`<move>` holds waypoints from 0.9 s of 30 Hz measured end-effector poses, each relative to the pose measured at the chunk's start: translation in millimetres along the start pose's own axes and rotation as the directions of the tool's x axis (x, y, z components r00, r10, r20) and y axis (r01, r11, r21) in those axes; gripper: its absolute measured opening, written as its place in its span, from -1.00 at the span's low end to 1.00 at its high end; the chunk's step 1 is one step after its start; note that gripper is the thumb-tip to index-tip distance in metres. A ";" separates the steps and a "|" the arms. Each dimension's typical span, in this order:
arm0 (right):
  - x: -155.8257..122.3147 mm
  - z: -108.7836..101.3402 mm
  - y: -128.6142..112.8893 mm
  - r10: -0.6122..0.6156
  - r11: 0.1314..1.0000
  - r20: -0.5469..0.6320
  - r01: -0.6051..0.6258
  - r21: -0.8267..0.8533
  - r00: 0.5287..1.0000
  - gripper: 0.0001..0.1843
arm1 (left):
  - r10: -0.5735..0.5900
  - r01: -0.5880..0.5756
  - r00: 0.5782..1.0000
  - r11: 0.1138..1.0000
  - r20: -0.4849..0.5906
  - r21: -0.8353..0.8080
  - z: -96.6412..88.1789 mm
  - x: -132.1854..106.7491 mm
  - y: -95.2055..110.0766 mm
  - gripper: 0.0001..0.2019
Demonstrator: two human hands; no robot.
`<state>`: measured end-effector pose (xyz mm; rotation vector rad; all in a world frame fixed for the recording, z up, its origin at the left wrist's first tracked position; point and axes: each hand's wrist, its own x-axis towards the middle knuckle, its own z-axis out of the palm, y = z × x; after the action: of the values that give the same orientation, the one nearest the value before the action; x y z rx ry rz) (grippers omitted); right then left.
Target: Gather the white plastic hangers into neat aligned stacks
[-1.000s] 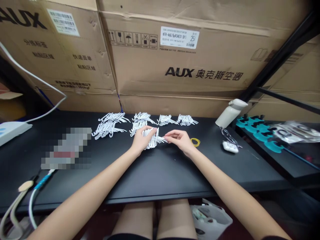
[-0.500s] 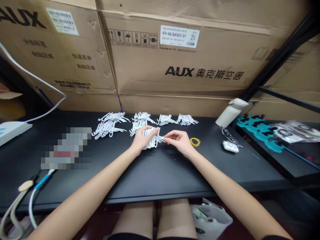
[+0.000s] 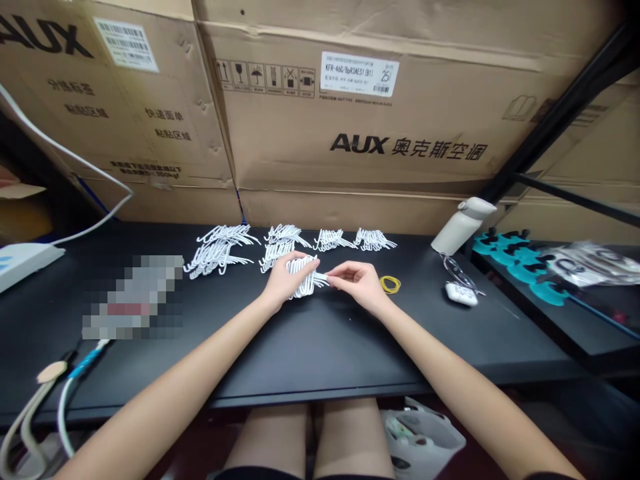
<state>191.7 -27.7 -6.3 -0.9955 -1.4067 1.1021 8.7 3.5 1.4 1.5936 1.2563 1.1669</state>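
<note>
My left hand is closed around a bundle of small white plastic hooks just above the black table. My right hand pinches the right end of the same bundle with thumb and fingers. Behind the hands lie several more bunches of white hooks in a row along the table's back. A yellow rubber band lies on the table just right of my right hand.
Large cardboard boxes stand against the table's back edge. A white bottle, glasses and a small white case lie at right. Teal plastic pieces sit on a side shelf. A white cable and device are at left.
My right hand's fingers have slid slightly left along the bundle's end; the left hand's grip tightened a little. Everything else is unchanged.
</note>
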 end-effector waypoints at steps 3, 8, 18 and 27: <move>-0.7 -0.3 -0.7 -0.010 1.000 0.015 0.011 -0.019 1.000 -0.78 | 0.002 -0.002 1.000 1.000 0.002 -0.001 -0.1 0.4 -0.4 -0.67; -0.7 -1.2 0.0 -0.014 0.999 0.025 0.015 -0.048 1.000 -0.77 | -0.010 0.013 0.999 0.998 0.045 -0.069 0.0 0.1 1.2 -0.68; -2.7 3.7 0.7 -0.026 0.991 0.075 0.035 -0.126 0.997 -0.75 | -0.041 0.046 0.998 0.994 0.048 -0.102 1.9 -0.6 2.1 -0.70; -10.4 16.4 4.9 -0.240 0.908 0.098 0.259 -0.328 0.966 -0.73 | -0.013 0.015 0.999 0.998 0.039 -0.057 4.6 0.6 -2.7 -0.73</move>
<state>176.6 -38.4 -14.1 -0.9940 -1.7557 0.7150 12.4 4.5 -2.3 1.5558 1.1965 1.1485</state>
